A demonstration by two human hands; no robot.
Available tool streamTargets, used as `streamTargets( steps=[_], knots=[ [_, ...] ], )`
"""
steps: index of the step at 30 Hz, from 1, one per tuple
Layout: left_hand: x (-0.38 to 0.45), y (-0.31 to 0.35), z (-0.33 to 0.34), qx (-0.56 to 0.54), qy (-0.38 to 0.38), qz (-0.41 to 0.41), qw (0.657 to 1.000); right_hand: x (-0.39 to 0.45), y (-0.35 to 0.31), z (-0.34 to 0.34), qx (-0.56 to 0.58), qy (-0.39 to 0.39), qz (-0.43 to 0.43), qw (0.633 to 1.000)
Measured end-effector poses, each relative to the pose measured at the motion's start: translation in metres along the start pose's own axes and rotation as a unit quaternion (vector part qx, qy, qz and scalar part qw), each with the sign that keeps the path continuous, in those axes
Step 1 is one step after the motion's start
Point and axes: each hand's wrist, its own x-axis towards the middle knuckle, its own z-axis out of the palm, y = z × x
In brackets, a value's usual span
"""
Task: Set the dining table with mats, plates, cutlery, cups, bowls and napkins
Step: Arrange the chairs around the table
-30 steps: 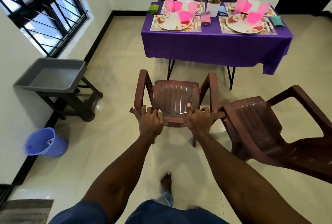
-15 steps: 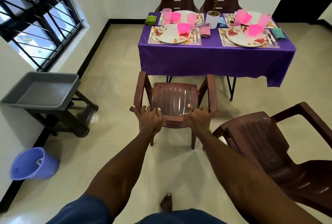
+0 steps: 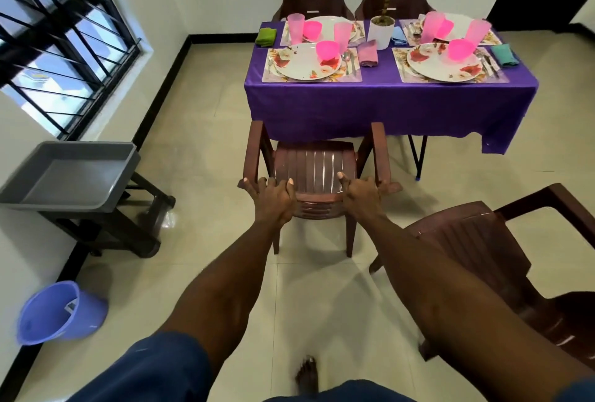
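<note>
Moved since earlier frame: the brown chair (image 3: 314,173) now stands with its front edge and armrests under the hang of the purple tablecloth (image 3: 380,108); earlier it was well short of the table.
Left hand (image 3: 273,200): fingers curled over the top of the chair back, thumb up on the inner side, gripping.
Right hand (image 3: 363,197): the same grip on the other side of the back, thumb raised.
Task items: four places laid on the table, each with mat, floral plate (image 3: 306,62), pink cups and bowls; cutlery beside the plates; folded napkins, one purple (image 3: 368,53), at the edges.
Second chair (image 3: 476,240): stands just beside the right forearm, turned at an angle.
Risk, cloth: an armrest could catch the hanging hem and drag it, pulling mats and plates toward the edge.
Risk, jolt: a hard push into the table could topple the tall pink cup (image 3: 342,35) or the potted plant (image 3: 383,28).
Risk, elbow: the right arm may knock the second chair.
</note>
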Motion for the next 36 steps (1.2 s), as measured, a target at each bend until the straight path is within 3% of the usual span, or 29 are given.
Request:
streamTargets(
  steps=[3,6,12,16,20,24,30,34,36],
  knots=[
    [0.008,0.000,-0.001,-0.009,0.004,-0.008,1.000,0.008,-0.002,-0.006,-0.028,-0.028,0.000,0.999],
    [0.007,-0.001,0.001,-0.009,0.003,-0.002,1.000,-0.002,-0.004,-0.009,-0.080,-0.023,-0.054,0.995],
    [0.008,-0.001,0.001,-0.027,-0.031,-0.003,0.999,-0.007,0.012,-0.011,-0.118,-0.036,-0.148,0.981],
    [-0.002,-0.001,0.001,0.014,-0.064,0.013,0.998,-0.026,0.013,-0.013,-0.151,-0.038,-0.158,0.975],
    [-0.027,0.021,0.001,0.003,-0.019,-0.014,1.000,-0.047,0.016,-0.017,-0.102,-0.022,-0.144,0.984],
    [-0.079,0.052,0.017,-0.018,0.059,0.031,0.998,-0.087,0.036,-0.024,-0.016,0.007,-0.148,0.989],
    [-0.199,0.146,0.070,-0.095,0.091,0.079,0.988,-0.196,0.132,-0.031,-0.022,0.087,-0.133,0.987],
    [-0.301,0.224,0.111,-0.119,0.067,0.125,0.983,-0.283,0.226,-0.049,-0.075,0.074,-0.162,0.981],
    [-0.350,0.269,0.123,-0.142,0.072,0.134,0.978,-0.329,0.265,-0.071,-0.064,0.092,-0.127,0.986]
  ],
)
